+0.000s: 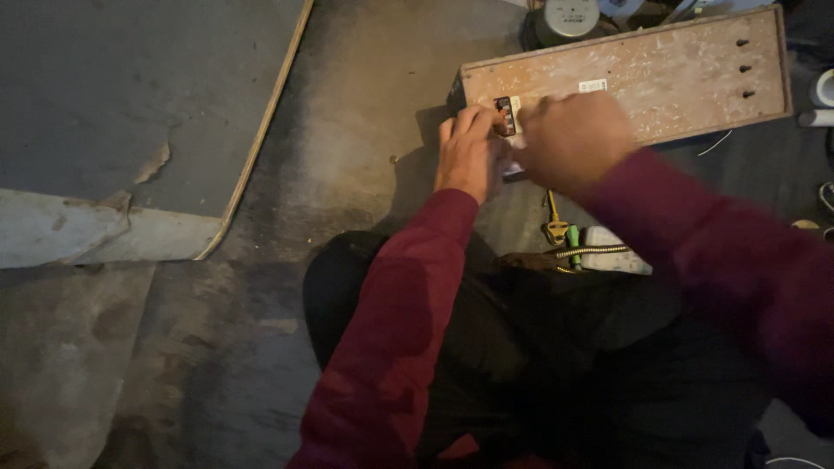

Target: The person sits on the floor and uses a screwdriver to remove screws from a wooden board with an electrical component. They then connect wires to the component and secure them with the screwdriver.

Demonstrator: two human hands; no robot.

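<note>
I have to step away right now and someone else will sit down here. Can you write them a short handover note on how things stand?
Left hand: fingers pinch a small dark component at the front edge of the wooden board.
Right hand: blurred, over the same spot; its grip cannot be told.
Board lies flat on the floor. A yellow-handled tool, a green-handled tool and a flexible metal conduit lie beside the knee.
Done: component at the board.
Left: whether it is fixed cannot be seen.

Both arms in dark red sleeves, stretched forward from the lap. Left hand (469, 152) palm down, fingers curled, fingertips pinched at front. Right hand (575, 139) just beside it, knuckles up, motion-blurred; finger closure not discernible.
</note>
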